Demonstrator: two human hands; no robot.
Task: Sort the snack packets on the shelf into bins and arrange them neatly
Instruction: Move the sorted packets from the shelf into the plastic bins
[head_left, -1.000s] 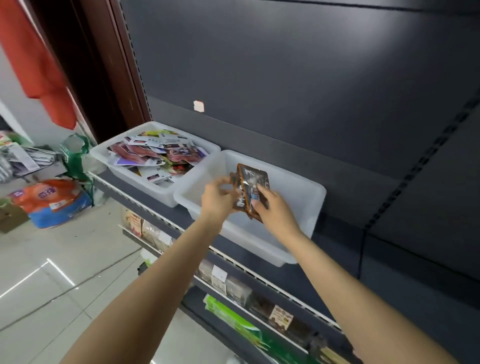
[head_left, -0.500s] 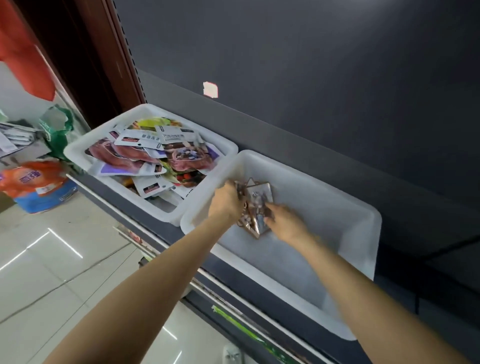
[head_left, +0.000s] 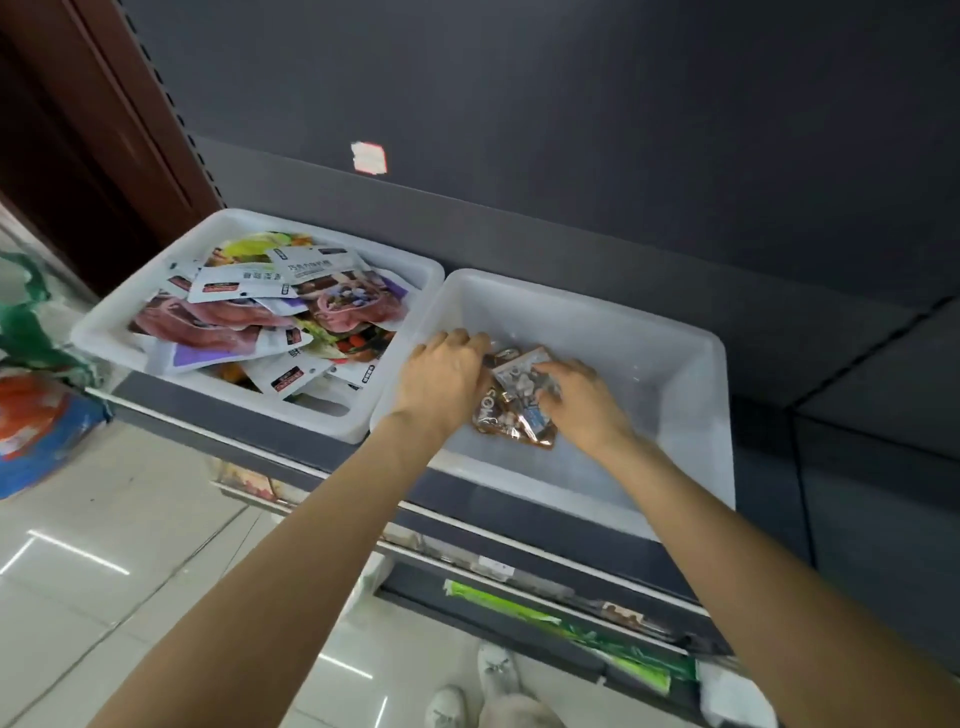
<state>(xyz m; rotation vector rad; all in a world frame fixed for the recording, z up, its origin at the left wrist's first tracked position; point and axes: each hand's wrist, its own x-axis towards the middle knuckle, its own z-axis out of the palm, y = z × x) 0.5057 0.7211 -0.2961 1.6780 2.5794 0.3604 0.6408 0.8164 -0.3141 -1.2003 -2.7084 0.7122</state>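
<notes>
A small stack of brown, glossy snack packets (head_left: 511, 410) lies on the floor of the right-hand translucent white plastic bin (head_left: 670, 358), towards its near left corner. Pale lettering on the lowest packet seems to read "SONG", though glare and blur leave it uncertain. The right hand (head_left: 582, 400) rests on top of the stack, fingers bent over the packets and pressing them down. The left hand (head_left: 444, 376) is at the stack's left edge, fingers curled down against the packets; whether it actually grips them is hidden behind the knuckles.

Just left, touching rim to rim, the second white plastic bin (head_left: 130, 312) holds a loose heap of mixed pouches (head_left: 270, 312), white, purple and pink, with black label strips and Chinese print too blurred to read. Both bins sit on the dark grey shelf (head_left: 291, 447).
</notes>
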